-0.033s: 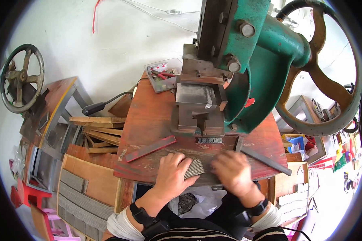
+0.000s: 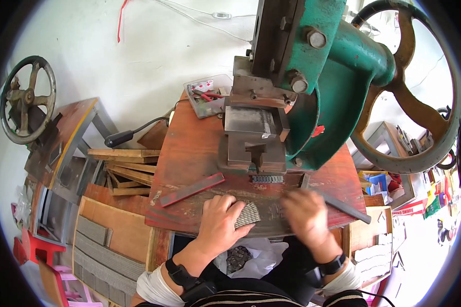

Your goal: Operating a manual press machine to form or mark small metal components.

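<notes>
My left hand (image 2: pixel 217 220) rests at the table's front edge, closed around a small grey block with a ridged surface (image 2: pixel 248 215), its thumb and fingers along the block's left side. To the right, my right hand (image 2: pixel 306 216) is smeared by motion over the tabletop, apart from the block; what its fingers hold, if anything, cannot be made out. Small thin grey bits (image 2: pixel 276 210) lie between the hands. Behind them a short toothed metal strip (image 2: pixel 267 179) sits before the slotted steel die (image 2: pixel 256 153) of a green hand press (image 2: pixel 338 102).
A red-edged flat bar (image 2: pixel 192 190) lies left on the wooden table (image 2: pixel 189 138), a dark metal bar (image 2: pixel 343 207) right. A clear box with pliers (image 2: pixel 210 110) stands behind. Wooden trays with grey strips (image 2: pixel 107 250) flank the table. A white bag (image 2: pixel 264 256) hangs below the edge.
My right hand has shifted a little to the right, away from the ridged block, uncovering small bits on the tabletop. My left hand has stayed in place.
</notes>
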Tool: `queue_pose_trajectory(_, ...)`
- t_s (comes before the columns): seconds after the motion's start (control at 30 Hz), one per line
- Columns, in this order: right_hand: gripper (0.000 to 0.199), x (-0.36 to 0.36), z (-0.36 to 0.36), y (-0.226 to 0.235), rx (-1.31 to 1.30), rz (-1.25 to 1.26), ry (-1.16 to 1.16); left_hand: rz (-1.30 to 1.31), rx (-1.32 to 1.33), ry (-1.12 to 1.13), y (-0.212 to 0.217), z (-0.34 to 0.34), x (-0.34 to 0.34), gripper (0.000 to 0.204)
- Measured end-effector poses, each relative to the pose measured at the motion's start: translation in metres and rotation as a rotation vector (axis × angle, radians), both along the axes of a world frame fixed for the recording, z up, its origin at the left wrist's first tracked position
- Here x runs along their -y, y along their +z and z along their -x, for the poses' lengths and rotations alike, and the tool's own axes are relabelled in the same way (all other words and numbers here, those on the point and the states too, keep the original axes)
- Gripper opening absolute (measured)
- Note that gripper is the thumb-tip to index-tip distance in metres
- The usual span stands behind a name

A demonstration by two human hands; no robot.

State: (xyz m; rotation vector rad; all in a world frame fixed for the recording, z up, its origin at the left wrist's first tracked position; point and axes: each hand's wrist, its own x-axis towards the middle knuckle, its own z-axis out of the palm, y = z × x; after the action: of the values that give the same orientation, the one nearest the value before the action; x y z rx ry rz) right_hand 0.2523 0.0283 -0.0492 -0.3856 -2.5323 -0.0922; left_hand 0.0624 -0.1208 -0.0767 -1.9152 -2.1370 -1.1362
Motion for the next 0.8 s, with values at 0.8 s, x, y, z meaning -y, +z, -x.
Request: queue_pose_trajectory(0.8, 0.040, 0.047, 0.021, 0.057, 0.235, 0.255, 0.007, 0.038, 0.064, 0.095, 0.002, -0.003, -0.001, 0.049)
